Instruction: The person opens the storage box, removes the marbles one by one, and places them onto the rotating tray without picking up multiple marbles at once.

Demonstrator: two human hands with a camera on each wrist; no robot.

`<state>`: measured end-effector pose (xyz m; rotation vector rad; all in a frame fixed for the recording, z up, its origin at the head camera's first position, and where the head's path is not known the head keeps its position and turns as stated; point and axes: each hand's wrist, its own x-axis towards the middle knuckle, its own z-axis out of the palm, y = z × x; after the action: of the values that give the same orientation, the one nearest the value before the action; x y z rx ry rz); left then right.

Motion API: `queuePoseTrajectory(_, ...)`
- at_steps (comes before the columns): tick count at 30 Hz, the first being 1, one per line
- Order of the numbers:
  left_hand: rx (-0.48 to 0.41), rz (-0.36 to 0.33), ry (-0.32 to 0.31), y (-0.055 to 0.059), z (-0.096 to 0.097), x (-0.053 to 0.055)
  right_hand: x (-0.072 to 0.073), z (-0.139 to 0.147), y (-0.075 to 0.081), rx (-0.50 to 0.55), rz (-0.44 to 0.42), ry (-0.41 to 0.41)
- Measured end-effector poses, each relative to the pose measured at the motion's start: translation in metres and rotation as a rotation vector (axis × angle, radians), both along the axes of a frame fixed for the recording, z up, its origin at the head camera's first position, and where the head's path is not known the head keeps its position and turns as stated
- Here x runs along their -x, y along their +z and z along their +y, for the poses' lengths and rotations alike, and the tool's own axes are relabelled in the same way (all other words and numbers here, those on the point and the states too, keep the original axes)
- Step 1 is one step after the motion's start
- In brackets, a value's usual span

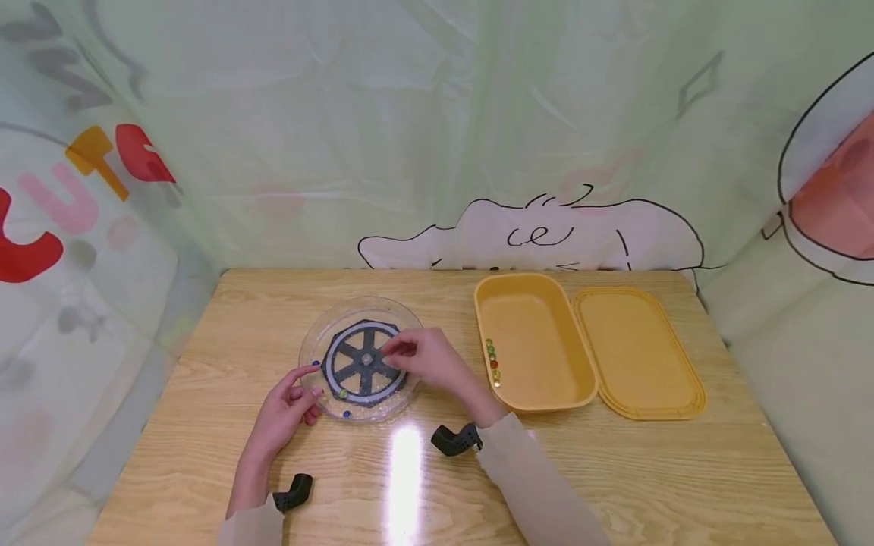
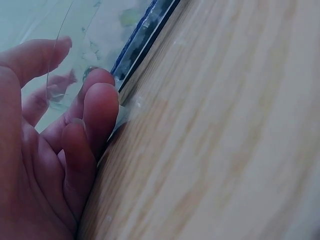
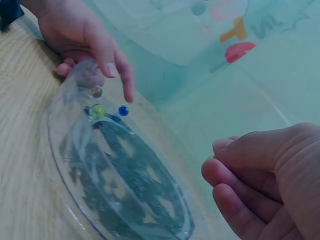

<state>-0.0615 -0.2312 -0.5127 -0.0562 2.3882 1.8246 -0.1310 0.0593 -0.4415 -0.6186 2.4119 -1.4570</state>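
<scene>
A clear round dish [image 1: 403, 307] holds a dark wheel-shaped pattern with spokes and a pale ring. My left hand [image 1: 281, 413] holds the dish's near-left rim, with its index finger reaching over the wall and other fingers curled against the outside. That index fingertip is right by a blue marble [image 3: 123, 110]. A yellow-green marble [image 3: 97, 111] and an orange-brown marble [image 3: 96, 91] lie close by inside. Another blue marble [image 1: 347, 415] sits at the near edge. Over the dish's right side, my right hand [image 1: 426, 356] brings thumb and index fingertips together; I cannot tell whether something small is between them.
To the right stands an orange-yellow plastic box [image 1: 539, 334], with several marbles [image 1: 493, 364] lined along its left side. Its matching lid [image 1: 638, 353] lies flat beside it. A printed curtain [image 1: 437, 136] hangs behind the wooden table [image 1: 614, 470].
</scene>
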Motion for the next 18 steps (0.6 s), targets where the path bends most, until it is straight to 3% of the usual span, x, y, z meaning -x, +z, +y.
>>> queuePoseTrajectory(18,0.007,-0.016,0.000,0.002,0.000,0.000,0.014,0.059,0.032,0.017,0.048,-0.192)
